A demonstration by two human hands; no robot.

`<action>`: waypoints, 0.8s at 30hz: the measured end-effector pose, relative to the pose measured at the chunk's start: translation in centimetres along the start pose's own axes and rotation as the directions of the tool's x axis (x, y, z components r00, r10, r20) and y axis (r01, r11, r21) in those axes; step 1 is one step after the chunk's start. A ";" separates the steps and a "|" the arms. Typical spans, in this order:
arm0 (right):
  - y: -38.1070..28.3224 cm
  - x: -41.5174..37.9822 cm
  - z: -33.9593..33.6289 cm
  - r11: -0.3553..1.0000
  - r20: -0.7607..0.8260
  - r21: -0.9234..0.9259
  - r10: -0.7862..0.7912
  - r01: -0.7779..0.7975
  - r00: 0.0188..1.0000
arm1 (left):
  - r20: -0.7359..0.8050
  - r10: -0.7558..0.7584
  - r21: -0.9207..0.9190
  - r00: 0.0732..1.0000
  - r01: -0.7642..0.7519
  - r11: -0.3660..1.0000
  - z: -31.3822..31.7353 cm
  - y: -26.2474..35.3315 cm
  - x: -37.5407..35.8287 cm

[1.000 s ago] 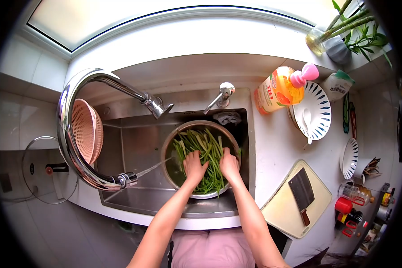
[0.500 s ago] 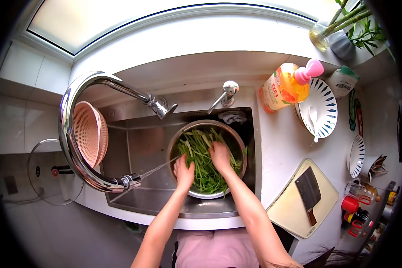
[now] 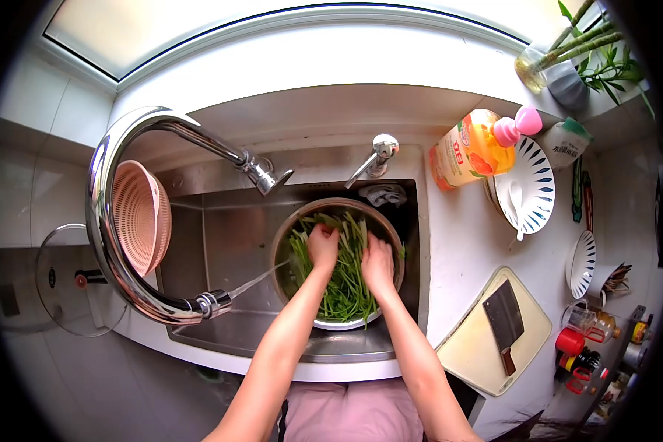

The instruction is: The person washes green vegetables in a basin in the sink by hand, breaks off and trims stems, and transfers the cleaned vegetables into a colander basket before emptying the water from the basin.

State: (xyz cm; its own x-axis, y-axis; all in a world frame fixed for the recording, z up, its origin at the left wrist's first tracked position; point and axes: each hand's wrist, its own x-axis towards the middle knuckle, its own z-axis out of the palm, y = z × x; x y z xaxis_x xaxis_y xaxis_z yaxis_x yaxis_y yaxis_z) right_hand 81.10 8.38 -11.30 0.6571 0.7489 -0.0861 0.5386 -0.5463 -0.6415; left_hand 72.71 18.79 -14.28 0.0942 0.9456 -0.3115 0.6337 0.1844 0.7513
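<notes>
A steel bowl (image 3: 278,237) full of long-stemmed leafy greens (image 3: 344,287) stands in the sink. My left hand (image 3: 323,249) is in the upper middle of the heap, its fingers curled around some stems. Against the right side of the same heap is my right hand (image 3: 378,264), fingers bent into the greens near the bowl's wall; their tips are partly hidden. From the curved faucet (image 3: 215,302) a thin stream of water (image 3: 256,280) runs into the bowl's left side.
A pink colander (image 3: 141,217) stands left of the sink (image 3: 221,254). To the right, a cleaver (image 3: 502,317) lies on a cutting board (image 3: 527,342). Behind it are a soap bottle (image 3: 464,151) and plates (image 3: 534,184). A short tap (image 3: 376,158) rises behind the bowl.
My left hand has moved from the left edge of the greens up and right into their middle. My right hand has shifted right and slightly down, toward the bowl's right wall.
</notes>
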 end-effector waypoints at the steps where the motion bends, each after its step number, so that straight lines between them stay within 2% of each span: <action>1: -0.4 0.0 -0.4 1.000 -0.002 0.003 0.005 -0.005 1.000 | 0.027 0.052 -0.040 0.998 -0.051 0.998 -0.7 0.0 -0.6; 2: -1.3 0.1 -1.2 0.994 -0.014 0.085 -0.074 0.075 0.997 | 0.028 0.054 -0.033 0.998 -0.053 0.998 -1.6 0.6 -1.3; 4: -2.3 0.3 -1.3 0.939 0.007 0.263 -0.230 0.221 0.973 | 0.115 0.079 -0.211 0.990 -0.054 0.976 -3.5 1.6 -3.0; 6: -2.4 0.2 0.0 0.878 0.183 0.466 -0.214 0.107 0.959 | 0.120 0.092 -0.196 0.989 -0.067 0.978 -4.9 2.3 -4.1; 7: -2.4 -0.2 0.4 0.849 0.252 0.527 -0.128 -0.025 0.959 | 0.135 0.089 -0.204 0.987 -0.060 0.977 -5.6 2.3 -4.4; 8: -2.5 -0.2 0.3 0.847 0.252 0.531 -0.130 -0.024 0.959 | 0.151 0.084 -0.213 0.985 -0.051 0.976 -6.2 1.9 -4.6; 10: -2.4 -0.4 0.1 0.877 0.225 0.445 -0.305 0.181 0.925 | 0.177 0.095 -0.195 0.980 -0.060 0.979 -7.3 1.1 -4.7; 11: -2.9 -0.5 -0.5 0.872 0.166 0.398 -0.373 0.284 0.913 | 0.256 0.067 -0.180 0.964 -0.021 0.983 -8.1 1.0 -4.8; 13: -3.2 -0.6 -1.3 0.867 0.174 0.387 -0.403 0.314 0.899 | 0.398 0.029 -0.170 0.917 0.042 0.985 -9.7 1.6 -5.1; 14: -3.5 -0.6 -1.6 0.858 0.179 0.378 -0.435 0.346 0.883 | 0.395 0.025 -0.169 0.918 0.046 0.984 -10.3 1.4 -5.1; 16: -3.7 -1.0 -1.8 0.875 0.184 0.355 -0.410 0.328 0.893 | 0.520 -0.081 -0.281 0.850 0.261 0.924 -11.3 1.1 -4.9; 19: -3.1 -1.1 -2.4 0.895 0.417 0.439 -0.278 0.076 0.865 | 0.535 -0.062 -0.350 0.843 0.288 0.891 -12.6 0.7 -4.8; 20: -3.1 -1.1 -2.5 0.895 0.418 0.440 -0.281 0.077 0.864 | 0.532 -0.051 -0.401 0.845 0.304 0.864 -13.0 0.7 -4.7; 22: -3.0 -1.2 -2.7 0.853 0.538 0.503 -0.184 -0.139 0.822 | 0.536 -0.048 -0.430 0.843 0.322 0.843 -14.0 0.7 -4.8; 23: -3.0 -1.3 -2.7 0.799 0.513 0.578 -0.196 -0.167 0.835 | 0.544 -0.056 -0.448 0.837 0.346 0.824 -14.4 0.5 -4.9; 24: -3.1 -1.4 -2.6 0.799 0.514 0.578 -0.199 -0.166 0.834 | 0.553 -0.063 -0.464 0.831 0.370 0.805 -14.7 0.3 -5.0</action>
State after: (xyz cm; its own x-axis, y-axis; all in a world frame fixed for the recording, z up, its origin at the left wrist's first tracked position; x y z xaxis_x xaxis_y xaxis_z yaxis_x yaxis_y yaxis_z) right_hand 79.92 8.05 -7.18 0.1703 0.9262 -0.3363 0.0159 -0.3438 -0.9389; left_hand 61.18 18.07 -3.96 0.4626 0.6260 -0.6278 0.1886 0.6225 0.7596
